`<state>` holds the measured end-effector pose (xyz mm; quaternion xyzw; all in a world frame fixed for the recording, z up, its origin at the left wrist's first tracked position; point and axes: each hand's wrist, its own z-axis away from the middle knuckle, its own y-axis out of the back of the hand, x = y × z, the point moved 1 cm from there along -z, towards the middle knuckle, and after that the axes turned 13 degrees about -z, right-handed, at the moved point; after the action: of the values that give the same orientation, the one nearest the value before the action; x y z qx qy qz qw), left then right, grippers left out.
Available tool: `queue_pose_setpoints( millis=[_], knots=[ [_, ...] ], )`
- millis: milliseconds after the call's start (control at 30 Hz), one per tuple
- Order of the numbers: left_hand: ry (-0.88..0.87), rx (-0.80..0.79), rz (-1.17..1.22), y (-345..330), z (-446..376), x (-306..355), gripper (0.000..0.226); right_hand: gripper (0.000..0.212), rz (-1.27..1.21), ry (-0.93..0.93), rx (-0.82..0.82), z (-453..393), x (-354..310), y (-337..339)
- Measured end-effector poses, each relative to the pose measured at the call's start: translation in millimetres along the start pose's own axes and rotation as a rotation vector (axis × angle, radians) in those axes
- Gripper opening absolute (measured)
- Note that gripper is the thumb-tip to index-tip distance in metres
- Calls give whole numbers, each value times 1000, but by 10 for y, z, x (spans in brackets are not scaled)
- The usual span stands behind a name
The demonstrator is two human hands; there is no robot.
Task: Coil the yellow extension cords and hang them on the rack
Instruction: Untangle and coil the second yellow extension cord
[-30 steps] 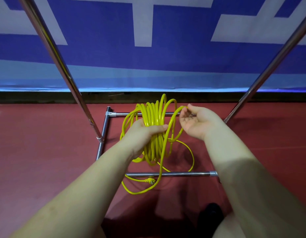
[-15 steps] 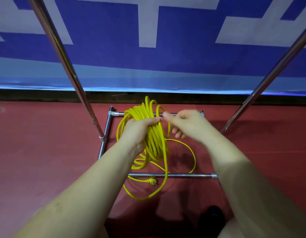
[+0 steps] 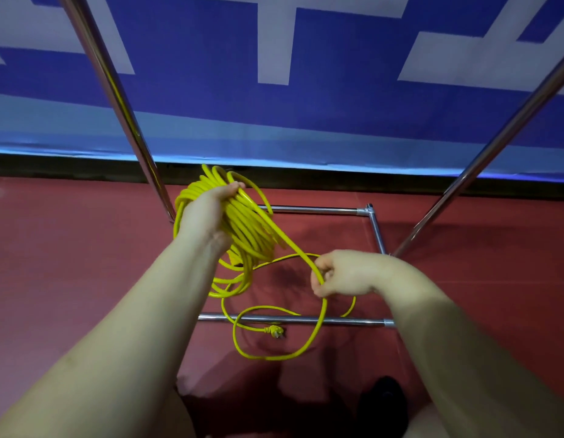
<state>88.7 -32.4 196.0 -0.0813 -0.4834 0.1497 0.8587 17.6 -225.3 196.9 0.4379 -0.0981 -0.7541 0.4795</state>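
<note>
Item 1, yellow extension cord (image 3: 242,229): my left hand (image 3: 208,213) has its fingers curled round the gathered loops and holds them up beside the rack's left upright (image 3: 129,121), which I judge keeps the finished turns together while the free length is fed in. My right hand (image 3: 344,273) has its fingers closed around 1 loose strand, which runs up from them to the bundle and drops below them in slack loops onto the red floor (image 3: 69,263), crossing the rack's near base bar (image 3: 337,320). The plug (image 3: 274,330) lies just in front of that bar, well clear of both hands, so several turns remain before hanging.
</note>
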Motion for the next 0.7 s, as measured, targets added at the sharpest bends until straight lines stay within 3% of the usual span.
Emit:
queue_pose_setpoints(
  millis=[67,167,333,567,700],
  knots=[
    [-31,39,-3,8,-10,-1,11,16,-67,-23,44,-3,64,72],
    [-52,112,4,11,-35,-15,11,15,-452,20,206,9,100,191],
    [35,-4,-106,-25,-13,-60,12,10,-857,182,531,69,-16,375],
    [71,-238,-183,-67,127,-37,14,4,-1231,160,523,71,-147,386],
    [50,-312,-182,-128,215,-30,17,5,-1228,196,449,95,-204,366]
  ],
)
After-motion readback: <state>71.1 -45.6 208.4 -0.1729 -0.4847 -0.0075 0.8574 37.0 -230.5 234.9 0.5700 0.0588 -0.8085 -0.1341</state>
